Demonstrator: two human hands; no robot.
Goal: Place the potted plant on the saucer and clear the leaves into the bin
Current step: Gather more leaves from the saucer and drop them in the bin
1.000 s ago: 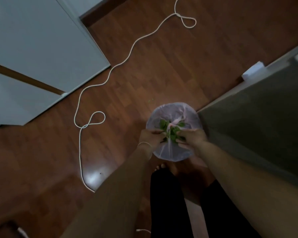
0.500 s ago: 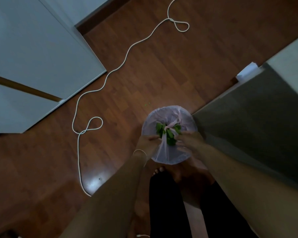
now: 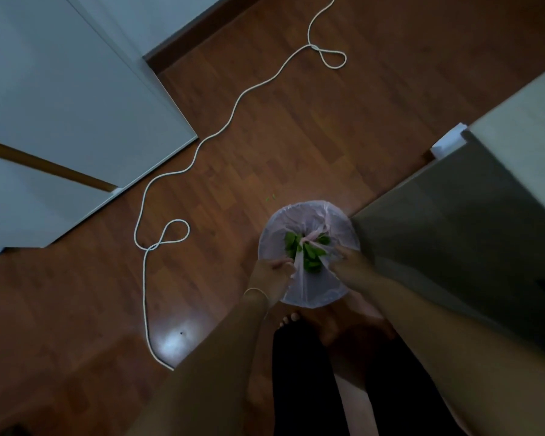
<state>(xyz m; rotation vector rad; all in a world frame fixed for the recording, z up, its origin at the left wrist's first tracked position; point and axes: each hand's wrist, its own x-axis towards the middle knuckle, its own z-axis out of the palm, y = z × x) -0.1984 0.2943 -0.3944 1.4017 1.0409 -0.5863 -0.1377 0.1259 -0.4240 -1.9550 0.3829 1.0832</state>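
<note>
A round bin point(image 3: 309, 297) lined with a pale translucent bag stands on the wooden floor in front of my feet. Green leaves point(image 3: 309, 258) lie inside the bag at its middle. My left hand point(image 3: 269, 275) grips the bag's plastic on the left side of the leaves. My right hand point(image 3: 348, 264) grips the plastic on the right side. The bag is gathered between both hands. A few tiny green bits point(image 3: 269, 198) lie on the floor beyond the bin. The potted plant and the saucer are out of view.
A grey cabinet or appliance point(image 3: 453, 234) stands right against the bin. A white cord point(image 3: 221, 130) snakes across the floor from top to lower left. White cupboard doors point(image 3: 70, 105) fill the upper left. My bare feet point(image 3: 328, 325) stand just behind the bin.
Both hands stay on the bag over the leaves and have shifted slightly apart. The view has tilted a little, so the bin sits marginally lower and more to the right.
</note>
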